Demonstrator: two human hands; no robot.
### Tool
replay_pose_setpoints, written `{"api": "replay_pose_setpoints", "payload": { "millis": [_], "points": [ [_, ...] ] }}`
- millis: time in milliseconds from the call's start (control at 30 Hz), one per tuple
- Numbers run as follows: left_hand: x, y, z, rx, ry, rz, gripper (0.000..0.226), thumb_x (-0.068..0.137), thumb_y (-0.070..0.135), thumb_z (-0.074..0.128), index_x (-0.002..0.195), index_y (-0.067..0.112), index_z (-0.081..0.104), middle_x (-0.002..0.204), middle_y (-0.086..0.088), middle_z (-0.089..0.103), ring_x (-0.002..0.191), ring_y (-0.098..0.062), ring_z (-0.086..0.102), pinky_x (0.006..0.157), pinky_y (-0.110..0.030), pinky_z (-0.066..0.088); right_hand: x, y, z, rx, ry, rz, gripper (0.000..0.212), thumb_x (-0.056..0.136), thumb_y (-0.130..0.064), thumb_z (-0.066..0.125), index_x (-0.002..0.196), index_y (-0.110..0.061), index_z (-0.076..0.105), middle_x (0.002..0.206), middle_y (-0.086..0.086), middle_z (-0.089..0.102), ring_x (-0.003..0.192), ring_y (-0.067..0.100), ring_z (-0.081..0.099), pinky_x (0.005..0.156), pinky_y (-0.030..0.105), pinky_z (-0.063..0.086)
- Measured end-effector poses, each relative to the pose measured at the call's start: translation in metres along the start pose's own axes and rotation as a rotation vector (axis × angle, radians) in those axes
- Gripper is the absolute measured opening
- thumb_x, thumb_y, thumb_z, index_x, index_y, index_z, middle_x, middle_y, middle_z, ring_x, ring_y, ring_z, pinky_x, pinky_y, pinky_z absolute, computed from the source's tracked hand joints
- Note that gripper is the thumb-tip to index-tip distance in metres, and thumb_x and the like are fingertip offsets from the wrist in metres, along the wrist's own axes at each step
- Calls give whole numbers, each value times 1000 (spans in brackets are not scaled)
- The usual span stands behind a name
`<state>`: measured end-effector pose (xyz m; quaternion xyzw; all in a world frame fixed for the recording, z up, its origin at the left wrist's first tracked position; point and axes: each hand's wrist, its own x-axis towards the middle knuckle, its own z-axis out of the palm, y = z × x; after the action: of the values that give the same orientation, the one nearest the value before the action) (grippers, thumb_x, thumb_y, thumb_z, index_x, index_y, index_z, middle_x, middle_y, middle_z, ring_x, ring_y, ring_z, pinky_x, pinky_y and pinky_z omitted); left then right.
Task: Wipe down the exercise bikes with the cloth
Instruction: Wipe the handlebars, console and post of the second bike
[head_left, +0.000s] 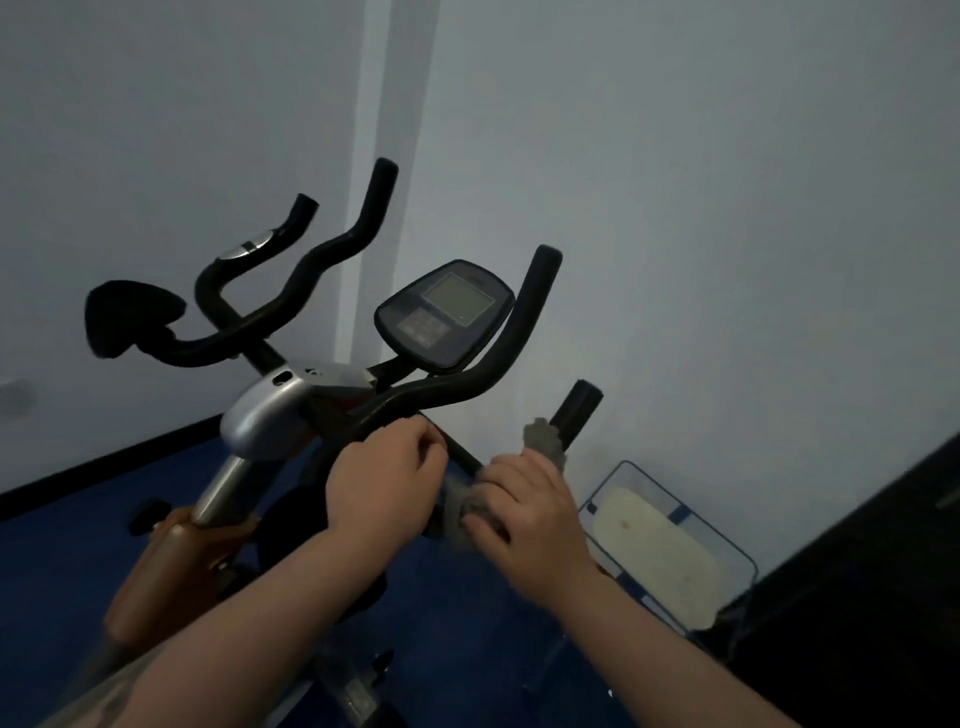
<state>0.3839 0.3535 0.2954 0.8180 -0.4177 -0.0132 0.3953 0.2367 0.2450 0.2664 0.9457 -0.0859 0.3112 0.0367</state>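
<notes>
Right hand (524, 499) clamps the grey cloth (543, 439) round the handlebar (462, 384); left hand (384, 470) grips the bar beside it. Mid-wipe; next, probably slide outward toward the bar's tip.

**Where everything sits around the bike**

You have the exercise bike (270, 410) in the middle and left of the frame, its handlebars (467, 384) rising toward the wall (727, 208) behind. The console (444, 314) sits between the bars, just above centre. Your left hand (384, 478) grips the bar at lower centre; just to its right, your right hand (524, 509) holds the cloth (543, 439) wrapped on the same bar, below a short stub grip (576, 410). A wire basket (670, 540) stands on the floor (467, 649) at lower right, against the wall. A pad (130, 317) sits at the handlebars' far left end.
</notes>
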Motion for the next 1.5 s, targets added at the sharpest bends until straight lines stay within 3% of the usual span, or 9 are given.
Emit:
{"api": "replay_pose_setpoints", "payload": {
  "millis": [133,300,500,633,767,967,1167,1300,1500],
  "points": [
    [-2,-4,6,211,-28,110,28,95,35,43,71,25,54,59,6,52,50,-6,43,51,-25,21,29,65,-43,-122,-107,-163,26,90,-28,55,93,-8,71,96,5,67,94,24,63,105,40,39],
    [-3,-5,6,294,-35,148,32,96,32,41,72,23,58,58,3,56,55,-12,51,63,-28,32,12,29,-8,19,97,204,22,89,-24,50,85,-10,66,95,1,63,100,19,56,116,42,24],
    [-4,-8,7,315,-77,263,36,100,36,38,76,27,62,69,8,64,64,-9,56,74,-26,36,44,84,-43,-187,72,-143,24,86,-23,53,74,-7,68,77,6,62,78,24,59,112,39,32],
    [-4,-8,6,222,-132,275,49,95,57,27,82,33,67,74,16,68,71,-3,61,68,-16,33,53,82,-42,-30,202,324,24,93,-27,52,94,-7,66,96,6,60,83,18,55,78,43,54],
    [-4,-7,6,247,-118,269,60,88,69,18,81,36,68,70,17,67,70,-3,60,59,-11,31,44,34,-4,445,517,774,33,101,-26,47,133,-24,47,138,-10,39,105,-8,44,76,1,44],
    [-3,-7,7,159,-82,218,67,83,74,13,76,37,68,66,22,66,64,2,60,58,-12,35,67,57,-17,637,570,907,25,103,-33,42,112,-16,57,105,1,62,94,13,60,82,43,54],
    [-2,-6,9,147,-76,222,64,84,73,15,71,38,67,65,25,65,64,6,60,58,-13,39,47,7,14,861,770,1049,35,102,-32,44,137,-32,38,128,2,58,101,4,63,76,19,55],
    [-2,-5,8,133,-70,218,62,84,73,16,68,39,65,66,30,64,67,8,60,57,-10,37,63,52,-9,970,663,1028,23,102,-43,39,111,-27,52,103,9,64,83,30,68,67,49,59],
    [-2,-6,9,128,-58,227,64,85,74,16,70,37,66,64,28,64,68,8,60,59,-12,40,41,9,18,974,708,1140,33,99,-48,42,123,-26,45,102,9,68,82,19,70,65,31,59]
  ]
}}
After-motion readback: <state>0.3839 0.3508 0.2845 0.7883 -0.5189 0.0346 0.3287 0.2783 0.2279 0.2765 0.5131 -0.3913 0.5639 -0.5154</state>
